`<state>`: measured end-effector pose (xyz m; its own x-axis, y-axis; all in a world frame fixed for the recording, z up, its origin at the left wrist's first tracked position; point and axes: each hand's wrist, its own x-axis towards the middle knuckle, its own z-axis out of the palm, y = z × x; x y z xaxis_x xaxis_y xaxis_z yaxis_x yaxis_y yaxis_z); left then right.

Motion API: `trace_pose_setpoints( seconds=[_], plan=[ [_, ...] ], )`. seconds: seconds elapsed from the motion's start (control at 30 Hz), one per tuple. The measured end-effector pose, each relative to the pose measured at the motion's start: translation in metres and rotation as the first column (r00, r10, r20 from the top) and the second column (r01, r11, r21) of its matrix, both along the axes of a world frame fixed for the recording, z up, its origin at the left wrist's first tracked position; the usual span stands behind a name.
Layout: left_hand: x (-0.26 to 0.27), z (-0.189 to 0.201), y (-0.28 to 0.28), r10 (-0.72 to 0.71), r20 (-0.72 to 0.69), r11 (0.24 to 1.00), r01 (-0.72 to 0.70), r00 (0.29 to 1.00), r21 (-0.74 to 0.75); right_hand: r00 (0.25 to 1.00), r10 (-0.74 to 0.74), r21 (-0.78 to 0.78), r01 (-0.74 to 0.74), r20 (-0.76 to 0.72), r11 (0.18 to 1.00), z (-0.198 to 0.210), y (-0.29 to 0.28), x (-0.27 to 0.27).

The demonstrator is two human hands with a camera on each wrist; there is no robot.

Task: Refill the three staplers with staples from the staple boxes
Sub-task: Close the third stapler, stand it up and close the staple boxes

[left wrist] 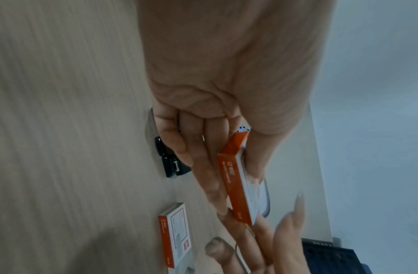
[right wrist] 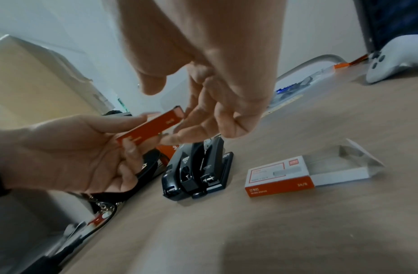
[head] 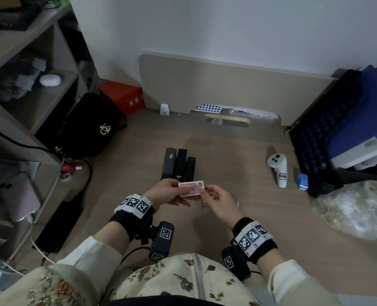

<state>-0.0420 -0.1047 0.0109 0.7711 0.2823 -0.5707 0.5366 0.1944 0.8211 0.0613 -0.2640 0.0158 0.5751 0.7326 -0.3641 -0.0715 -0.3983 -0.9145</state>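
Left hand: the left hand [head: 164,192] held a staple box [head: 190,189] above the counter [head: 238,155], thumb on the white face and fingers [left wrist: 212,178] curled under it, so the box was pinched flat between them.
Right hand: the right hand [head: 218,205] met the box at its right end, fingertips [right wrist: 179,136] touching the end of the orange side; the other fingers curled loosely. Whether it truly gripped the end or only touched it could not be told.
Where the box was: in the air just in front of the three staplers [head: 179,165], nearer the person than they were.
Staplers: three dark staplers stood side by side on the counter, touching, apparently all shut.
Second box: another staple box [right wrist: 287,175] lay on the counter beside the staplers, its inner tray [right wrist: 339,165] slid partway out.
Long axis: the held box ran left to right across the person, its broad white face up in the head view and its narrow orange edge towards the wrist cameras; the staplers' long axes ran away from the person, crosswise to the box.
Likely step: opening the held box at its right end, it seemed.
Risk: a tray pulled too quickly from a box held in the air could come free and scatter staple strips over the counter.
Risk: too hard a squeeze on the faces could jam the tray inside the sleeve.
Risk: a tilt towards the open end could let strips slide out.
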Motion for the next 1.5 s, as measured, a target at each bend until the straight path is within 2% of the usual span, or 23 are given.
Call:
trace_pose_setpoints(
  seconds=[0.1, 0.17, 0.27, 0.43, 0.53, 0.63, 0.77, 0.93, 1.2, 1.33, 1.5],
  plan=[
    [0.004, -0.001, -0.003, -0.012, -0.021, 1.0, 0.012, 1.0, 0.0, 0.992, 0.088, -0.075, -0.081, 0.091, 0.994, 0.002, 0.002, -0.003],
    [0.006, 0.0, -0.005, -0.055, -0.039, 0.998, 0.056, 0.998, 0.015, 0.989, 0.122, -0.112, -0.112, 0.081, 0.987, 0.0, 0.004, -0.004],
    [0.008, 0.001, -0.007, -0.127, -0.042, 0.992, 0.126, 0.991, -0.004, 0.981, 0.116, -0.176, -0.088, 0.155, 0.98, -0.007, 0.008, -0.001],
    [0.011, 0.0, -0.004, -0.165, -0.069, 0.986, 0.166, 0.984, 0.009, 0.906, 0.214, -0.322, -0.093, 0.365, 0.942, -0.006, 0.015, 0.006],
    [0.012, -0.001, -0.003, -0.183, -0.077, 0.983, 0.182, 0.98, -0.027, 0.888, 0.254, -0.348, -0.115, 0.384, 0.93, -0.015, 0.02, 0.012],
    [0.013, -0.005, 0.001, -0.148, -0.086, 0.988, 0.142, 0.985, -0.068, 0.898, 0.237, -0.356, -0.098, 0.371, 0.929, -0.022, 0.021, 0.023],
    [0.009, -0.012, 0.016, -0.047, -0.159, 0.999, 0.049, 0.986, 0.007, 0.872, 0.29, -0.456, -0.088, 0.394, 0.886, -0.035, 0.024, 0.051],
    [-0.004, -0.018, 0.032, 0.056, -0.246, 0.998, -0.047, 0.968, 0.046, 0.74, 0.481, -0.624, -0.107, 0.471, 0.774, -0.045, 0.039, 0.074],
    [-0.022, -0.027, 0.044, 0.128, -0.282, 0.991, -0.132, 0.951, 0.004, 0.628, 0.657, -0.695, -0.247, 0.416, 0.676, -0.066, 0.065, 0.081],
    [-0.023, -0.029, 0.045, 0.142, -0.277, 0.988, -0.152, 0.95, -0.015, 0.65, 0.663, -0.685, -0.29, 0.371, 0.668, -0.068, 0.063, 0.08],
    [-0.016, -0.027, 0.04, 0.142, -0.268, 0.988, -0.154, 0.953, -0.026, 0.711, 0.543, -0.629, -0.183, 0.446, 0.756, -0.058, 0.037, 0.081]
  ],
)
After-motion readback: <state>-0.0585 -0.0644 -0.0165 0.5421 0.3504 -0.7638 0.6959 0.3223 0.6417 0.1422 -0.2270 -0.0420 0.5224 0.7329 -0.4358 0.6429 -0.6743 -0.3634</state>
